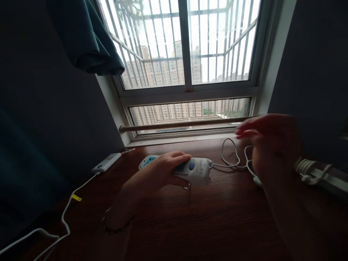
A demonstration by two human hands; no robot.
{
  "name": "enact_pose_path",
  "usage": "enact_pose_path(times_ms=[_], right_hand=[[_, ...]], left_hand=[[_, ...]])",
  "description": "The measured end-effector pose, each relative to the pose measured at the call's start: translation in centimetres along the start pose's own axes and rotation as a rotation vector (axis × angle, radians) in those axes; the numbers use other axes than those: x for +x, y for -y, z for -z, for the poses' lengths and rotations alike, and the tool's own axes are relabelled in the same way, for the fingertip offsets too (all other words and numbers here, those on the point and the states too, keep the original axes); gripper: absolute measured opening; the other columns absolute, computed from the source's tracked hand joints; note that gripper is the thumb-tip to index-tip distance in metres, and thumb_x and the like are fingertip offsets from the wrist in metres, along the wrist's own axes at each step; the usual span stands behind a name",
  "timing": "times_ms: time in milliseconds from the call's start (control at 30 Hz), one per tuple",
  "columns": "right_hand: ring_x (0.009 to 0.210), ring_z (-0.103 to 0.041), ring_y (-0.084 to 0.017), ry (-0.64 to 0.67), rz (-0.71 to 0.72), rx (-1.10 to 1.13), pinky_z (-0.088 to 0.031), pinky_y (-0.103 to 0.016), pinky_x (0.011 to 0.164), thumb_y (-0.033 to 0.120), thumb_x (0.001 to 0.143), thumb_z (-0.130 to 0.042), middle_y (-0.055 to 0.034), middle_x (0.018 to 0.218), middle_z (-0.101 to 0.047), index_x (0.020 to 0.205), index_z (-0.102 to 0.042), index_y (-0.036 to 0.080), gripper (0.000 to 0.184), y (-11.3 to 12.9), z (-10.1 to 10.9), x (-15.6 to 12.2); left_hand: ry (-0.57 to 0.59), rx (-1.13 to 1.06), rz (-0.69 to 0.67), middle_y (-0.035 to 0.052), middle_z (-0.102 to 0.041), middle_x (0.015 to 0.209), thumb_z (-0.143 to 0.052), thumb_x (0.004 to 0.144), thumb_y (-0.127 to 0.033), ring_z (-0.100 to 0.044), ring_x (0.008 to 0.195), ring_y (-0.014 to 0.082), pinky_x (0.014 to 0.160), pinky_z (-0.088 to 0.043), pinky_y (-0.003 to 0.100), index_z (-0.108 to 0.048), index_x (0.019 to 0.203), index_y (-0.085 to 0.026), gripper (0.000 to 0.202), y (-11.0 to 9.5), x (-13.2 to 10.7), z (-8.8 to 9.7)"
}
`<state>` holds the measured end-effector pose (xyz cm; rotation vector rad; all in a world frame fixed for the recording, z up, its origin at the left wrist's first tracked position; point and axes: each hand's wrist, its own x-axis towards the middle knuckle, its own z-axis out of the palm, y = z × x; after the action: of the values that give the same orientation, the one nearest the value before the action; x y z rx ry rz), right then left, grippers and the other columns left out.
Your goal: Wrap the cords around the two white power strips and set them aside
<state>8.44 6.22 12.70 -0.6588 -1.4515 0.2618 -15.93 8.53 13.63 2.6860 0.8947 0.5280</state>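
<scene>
A white power strip (196, 169) with blue sockets lies on the dark wooden tabletop (190, 224) near the window. My left hand (165, 166) rests flat on top of it, fingers stretched along its length. My right hand (263, 143) hovers to the right, blurred by motion, fingers extended leftward above a looped white cable (231, 159) that runs from the strip. A small white plug (257, 180) lies under that hand.
A white flat device (106, 162) with a white cord (63, 217) trailing to the left edge sits at the left. A coiled cord and another white strip (318, 174) lie at the right. A rod (187, 124) spans the window; a dark curtain (87, 36) hangs upper left.
</scene>
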Motion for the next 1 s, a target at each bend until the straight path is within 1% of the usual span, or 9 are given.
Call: enact_pose_path(times_ms=[133, 233, 367, 500, 600, 667, 733, 867, 1000], right_hand=[[0.076, -0.058, -0.014, 0.47, -0.006, -0.128, -0.05, -0.028, 0.065, 0.001, 0.071, -0.042, 0.0, 0.082, -0.06, 0.087, -0.057, 0.019, 0.029, -2.1, -1.8, 1.1], [0.083, -0.057, -0.014, 0.67, -0.013, -0.228, -0.047, -0.026, 0.071, 0.001, 0.074, -0.042, -0.0021, 0.089, -0.06, 0.095, -0.056, 0.017, 0.031, -2.9, -2.0, 1.3], [0.094, -0.052, -0.014, 0.949, 0.054, -0.104, -0.04, -0.026, 0.083, 0.005, 0.076, -0.05, -0.0035, 0.101, -0.057, 0.102, -0.054, 0.017, 0.028, -2.6, -2.0, 1.0], [0.082, -0.053, -0.012, 1.055, 0.038, 0.032, -0.041, -0.022, 0.075, 0.013, 0.082, -0.047, -0.0033, 0.09, -0.058, 0.086, -0.055, 0.012, 0.009, -3.3, -3.0, 0.7], [0.074, -0.053, -0.011, 1.086, 0.049, 0.005, -0.042, -0.02, 0.068, 0.008, 0.082, -0.041, -0.0025, 0.083, -0.059, 0.076, -0.055, 0.011, 0.015, -4.4, -3.5, 0.7], [0.079, -0.055, -0.012, 1.054, 0.109, -0.079, -0.042, -0.021, 0.071, 0.004, 0.081, -0.04, -0.0021, 0.082, -0.06, 0.08, -0.058, 0.012, 0.019, -4.8, -3.3, 0.9], [0.092, -0.054, -0.014, 0.945, 0.224, -0.197, -0.041, -0.024, 0.081, 0.002, 0.08, -0.04, -0.0025, 0.089, -0.061, 0.09, -0.059, 0.014, 0.025, -4.9, -2.8, 1.2], [0.11, -0.045, -0.015, 0.577, 0.494, -0.487, -0.029, -0.036, 0.1, 0.008, 0.084, -0.043, -0.0022, 0.102, -0.059, 0.1, -0.057, 0.019, 0.024, -4.8, -1.4, 2.0], [0.114, -0.041, -0.017, 0.204, 0.698, -0.655, -0.025, -0.043, 0.103, 0.008, 0.08, -0.05, -0.001, 0.107, -0.058, 0.098, -0.057, 0.021, 0.023, -4.5, -0.4, 2.5]], left_hand=[[-0.076, 0.122, -0.062, 0.0062, -0.053, 0.111, -0.065, 0.069, -0.038, -0.048, 0.101, 0.0226, 0.086, -0.039, 0.031, -0.044, 0.12, -0.023, 0.057, -0.1, -0.6, 0.5], [-0.144, 0.154, -0.147, 0.0075, -0.05, 0.115, -0.066, 0.069, -0.039, -0.046, 0.104, 0.023, 0.087, -0.039, 0.032, -0.041, 0.122, -0.023, 0.061, 0.4, -0.7, 0.6], [-0.191, 0.19, -0.21, 0.0077, -0.049, 0.117, -0.064, 0.071, -0.035, -0.046, 0.106, 0.0217, 0.088, -0.039, 0.033, -0.037, 0.125, -0.023, 0.061, 0.8, -0.7, 0.7], [-0.169, 0.175, -0.269, 0.0073, -0.05, 0.117, -0.066, 0.07, -0.034, -0.047, 0.105, 0.0216, 0.088, -0.039, 0.031, -0.036, 0.125, -0.023, 0.063, 0.7, -0.6, 0.8], [-0.14, 0.116, -0.259, 0.0069, -0.052, 0.115, -0.067, 0.07, -0.033, -0.049, 0.103, 0.0215, 0.085, -0.041, 0.028, -0.04, 0.123, -0.023, 0.061, 0.3, -0.7, 0.9], [-0.107, 0.059, -0.216, 0.007, -0.052, 0.115, -0.067, 0.07, -0.032, -0.05, 0.102, 0.0223, 0.084, -0.041, 0.028, -0.042, 0.122, -0.023, 0.059, -0.1, -0.8, 1.1], [-0.058, -0.004, -0.167, 0.0072, -0.053, 0.116, -0.067, 0.07, -0.032, -0.05, 0.102, 0.0235, 0.084, -0.041, 0.029, -0.044, 0.122, -0.022, 0.058, -0.7, -0.9, 1.4], [0.044, -0.066, -0.088, 0.0047, -0.057, 0.108, -0.065, 0.071, -0.033, -0.052, 0.098, 0.023, 0.083, -0.041, 0.029, -0.045, 0.12, -0.023, 0.054, -1.4, -1.0, 1.9], [0.082, -0.084, -0.05, 0.0016, -0.06, 0.099, -0.059, 0.076, -0.035, -0.054, 0.091, 0.02, 0.078, -0.042, 0.025, -0.049, 0.114, -0.021, 0.042, -1.0, -1.0, 1.7]])
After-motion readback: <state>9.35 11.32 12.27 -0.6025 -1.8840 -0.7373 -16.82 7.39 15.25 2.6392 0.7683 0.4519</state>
